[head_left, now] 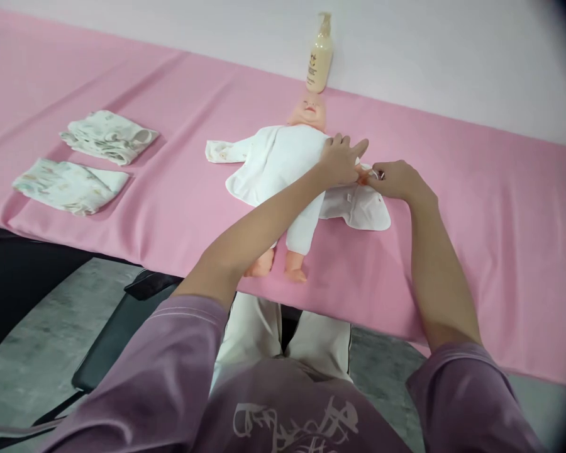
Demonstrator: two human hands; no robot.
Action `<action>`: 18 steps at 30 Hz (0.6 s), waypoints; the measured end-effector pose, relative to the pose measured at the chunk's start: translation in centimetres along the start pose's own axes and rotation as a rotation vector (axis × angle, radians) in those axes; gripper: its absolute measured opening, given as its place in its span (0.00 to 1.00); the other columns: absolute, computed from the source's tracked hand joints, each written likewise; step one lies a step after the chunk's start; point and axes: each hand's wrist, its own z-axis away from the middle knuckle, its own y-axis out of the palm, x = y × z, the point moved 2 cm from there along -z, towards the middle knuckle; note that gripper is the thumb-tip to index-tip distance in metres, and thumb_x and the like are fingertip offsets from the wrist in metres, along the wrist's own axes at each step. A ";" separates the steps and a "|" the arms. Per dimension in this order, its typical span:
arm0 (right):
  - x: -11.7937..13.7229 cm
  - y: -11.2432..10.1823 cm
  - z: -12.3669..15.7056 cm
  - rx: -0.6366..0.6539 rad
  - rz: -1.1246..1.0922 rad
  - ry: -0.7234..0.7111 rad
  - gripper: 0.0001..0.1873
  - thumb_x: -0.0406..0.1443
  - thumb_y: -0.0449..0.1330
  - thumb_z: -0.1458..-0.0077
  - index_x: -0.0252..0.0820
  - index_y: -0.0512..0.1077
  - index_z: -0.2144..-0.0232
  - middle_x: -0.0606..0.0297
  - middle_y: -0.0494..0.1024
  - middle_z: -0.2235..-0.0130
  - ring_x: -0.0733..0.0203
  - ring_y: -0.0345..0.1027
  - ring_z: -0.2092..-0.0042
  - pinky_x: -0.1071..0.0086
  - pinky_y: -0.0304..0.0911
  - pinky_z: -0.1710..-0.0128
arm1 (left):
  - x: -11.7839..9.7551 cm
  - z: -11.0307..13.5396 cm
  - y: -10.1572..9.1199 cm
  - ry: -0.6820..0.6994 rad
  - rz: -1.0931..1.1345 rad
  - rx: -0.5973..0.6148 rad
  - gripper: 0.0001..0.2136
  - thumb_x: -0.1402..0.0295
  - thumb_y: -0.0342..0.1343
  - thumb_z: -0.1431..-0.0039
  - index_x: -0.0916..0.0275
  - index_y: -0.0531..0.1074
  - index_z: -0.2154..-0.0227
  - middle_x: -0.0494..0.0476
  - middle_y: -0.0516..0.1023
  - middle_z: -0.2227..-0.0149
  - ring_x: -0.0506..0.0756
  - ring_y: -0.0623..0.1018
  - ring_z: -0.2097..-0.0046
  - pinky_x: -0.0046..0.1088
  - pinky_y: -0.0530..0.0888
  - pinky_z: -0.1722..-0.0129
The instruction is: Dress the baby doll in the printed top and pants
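Left hand spread loosely on the doll, right hand pinching white fabric: steady it, ease gently, don't yank.

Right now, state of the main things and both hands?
Doll: on its back, face up
White top: flaps spread to both sides
Pump bottle: upright
Far printed cloth: folded
Near printed cloth: folded
Pink tablecloth: spread, creased
Left hand: at the doll's side
Right hand: fingers curled; grip's contents unclear

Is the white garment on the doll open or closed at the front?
Open: the white garment has flaps spread at both sides of the doll.
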 end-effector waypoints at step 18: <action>-0.4 1.4 -0.4 -0.102 0.126 0.034 0.21 0.45 0.64 0.23 0.48 0.64 0.69 0.57 0.73 0.68 0.52 0.58 0.64 0.56 0.54 0.60 | -2.9 0.8 -0.7 -0.143 -0.072 0.179 0.33 0.54 0.54 0.16 0.61 0.70 0.15 0.75 0.75 0.19 0.78 0.70 0.17 0.63 0.58 0.13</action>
